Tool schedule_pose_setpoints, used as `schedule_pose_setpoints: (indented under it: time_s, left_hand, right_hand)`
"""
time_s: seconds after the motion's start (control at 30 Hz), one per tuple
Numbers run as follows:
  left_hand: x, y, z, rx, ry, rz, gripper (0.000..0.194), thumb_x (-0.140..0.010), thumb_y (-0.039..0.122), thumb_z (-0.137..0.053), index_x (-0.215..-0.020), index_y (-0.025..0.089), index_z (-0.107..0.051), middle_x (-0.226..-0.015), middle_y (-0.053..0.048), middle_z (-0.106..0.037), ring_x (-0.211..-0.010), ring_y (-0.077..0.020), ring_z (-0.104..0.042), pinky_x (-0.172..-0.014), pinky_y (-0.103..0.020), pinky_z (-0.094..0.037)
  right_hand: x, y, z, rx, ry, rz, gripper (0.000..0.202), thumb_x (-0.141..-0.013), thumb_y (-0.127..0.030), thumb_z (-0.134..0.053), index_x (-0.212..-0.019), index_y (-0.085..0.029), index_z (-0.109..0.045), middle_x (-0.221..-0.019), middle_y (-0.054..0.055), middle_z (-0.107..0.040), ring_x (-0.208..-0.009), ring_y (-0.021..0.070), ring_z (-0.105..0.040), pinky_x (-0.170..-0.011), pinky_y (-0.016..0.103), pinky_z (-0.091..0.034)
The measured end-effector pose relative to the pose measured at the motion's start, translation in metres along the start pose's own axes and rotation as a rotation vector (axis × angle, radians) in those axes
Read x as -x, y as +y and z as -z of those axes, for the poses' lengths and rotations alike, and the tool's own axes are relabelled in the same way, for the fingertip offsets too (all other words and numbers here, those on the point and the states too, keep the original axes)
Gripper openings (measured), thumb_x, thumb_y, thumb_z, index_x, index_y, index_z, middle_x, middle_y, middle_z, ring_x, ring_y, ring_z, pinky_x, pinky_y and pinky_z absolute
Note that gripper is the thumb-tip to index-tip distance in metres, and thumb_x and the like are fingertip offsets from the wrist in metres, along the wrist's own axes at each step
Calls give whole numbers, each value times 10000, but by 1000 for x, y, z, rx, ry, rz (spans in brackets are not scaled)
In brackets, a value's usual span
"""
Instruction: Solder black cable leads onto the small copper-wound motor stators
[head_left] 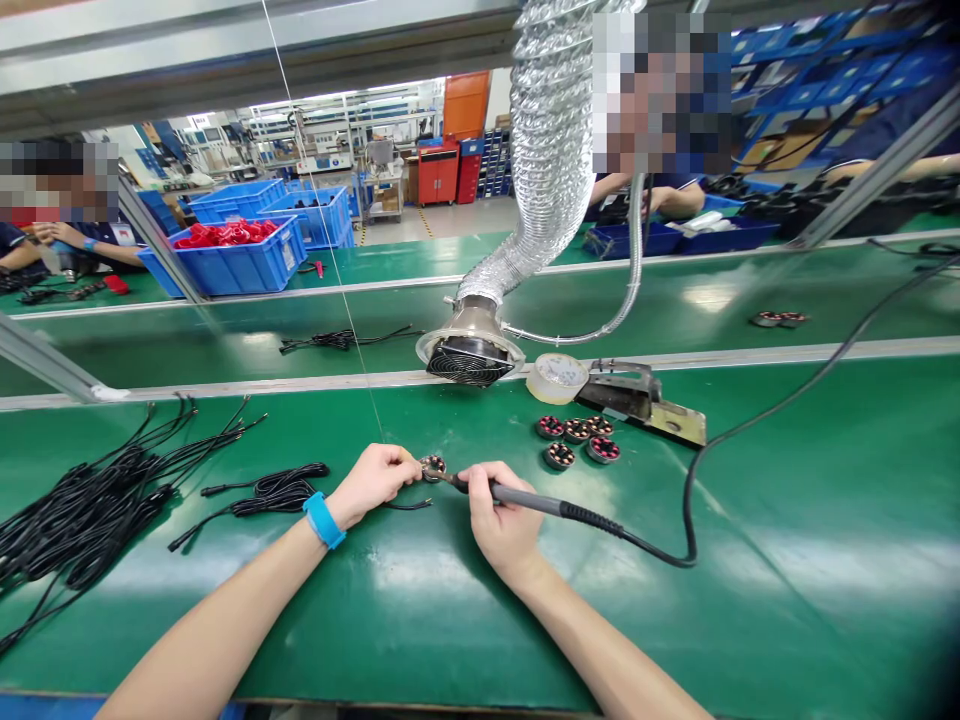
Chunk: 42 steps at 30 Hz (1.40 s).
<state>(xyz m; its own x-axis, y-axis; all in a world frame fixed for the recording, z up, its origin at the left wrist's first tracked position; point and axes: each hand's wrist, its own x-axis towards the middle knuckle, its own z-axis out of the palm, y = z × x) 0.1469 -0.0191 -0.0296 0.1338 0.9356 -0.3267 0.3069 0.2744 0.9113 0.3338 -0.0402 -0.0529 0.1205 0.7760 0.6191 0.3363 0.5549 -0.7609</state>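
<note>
My right hand (506,515) grips a soldering iron (529,498) like a pen, its tip pointing left at a small round part (433,466) on the green bench. My left hand (379,475), wearing a blue wristband (325,520), is closed in a pinch at the left side of that part. Thin solder wire (341,285) runs down from above to the left fingers; its end is hidden there. A short black cable end (409,505) shows beneath the hands. Several similar round parts (576,430), with red or copper-coloured spots, sit to the right.
Black cables (112,510) lie heaped at the left, with a coiled cable (270,492) beside them. A fume extractor (471,355) hangs ahead. Behind the round parts are a tape roll (556,378) and an iron stand (637,400). The iron's cord (688,500) loops right. Co-workers sit opposite.
</note>
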Motion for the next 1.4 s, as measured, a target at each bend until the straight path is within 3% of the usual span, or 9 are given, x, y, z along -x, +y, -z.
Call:
schedule_pose_setpoints:
  time_s: [0.27,0.83,1.07,1.23,1.4]
  left_hand:
    - [0,1,1,2,-9,8,201,-723,321,-609,-719,131,-675,-616,29,-527,-429,-51,-356,-405,-210,-231]
    - [-1,2,1,10,-8,-9,244,-743,373,-645,-712,131,-652,-635,28,-543,-428,-47,-375,-408,-207,-242]
    - [-3,-1,3,50,-20,-9,277,-759,407,-653,-720,134,-627,-606,36,-528,-416,-42,-341,-398,-198,-236]
    - [-3,-1,3,48,-20,-30,293,-764,428,-650,-697,148,-594,-563,52,-492,-408,-47,-338,-399,-197,-244]
    - [-3,-3,4,25,-12,-38,319,-778,462,-628,-717,150,-601,-551,52,-483,-414,-65,-369,-411,-205,-272]
  right_hand:
    - [0,3,1,-43,59,-29,277,-978,-282,-518,-747,-213,-654,-669,16,-704,-599,170,-666,-593,287,-529]
    - [-7,6,-3,-22,58,-42,274,-988,-295,-512,-771,-212,-657,-703,14,-710,-645,173,-684,-625,288,-543]
    - [-10,15,-12,-100,-140,-79,176,-964,-294,-594,-1101,-236,-687,-978,47,-731,-892,195,-715,-862,343,-582]
    - [-6,29,-24,-162,-316,-24,613,-826,-183,-716,-1398,-273,-515,-1250,78,-630,-1047,201,-685,-957,362,-571]
    - [-3,40,-31,-209,-409,7,621,-846,-97,-615,-1418,-296,-477,-1283,82,-579,-1040,191,-676,-962,377,-568]
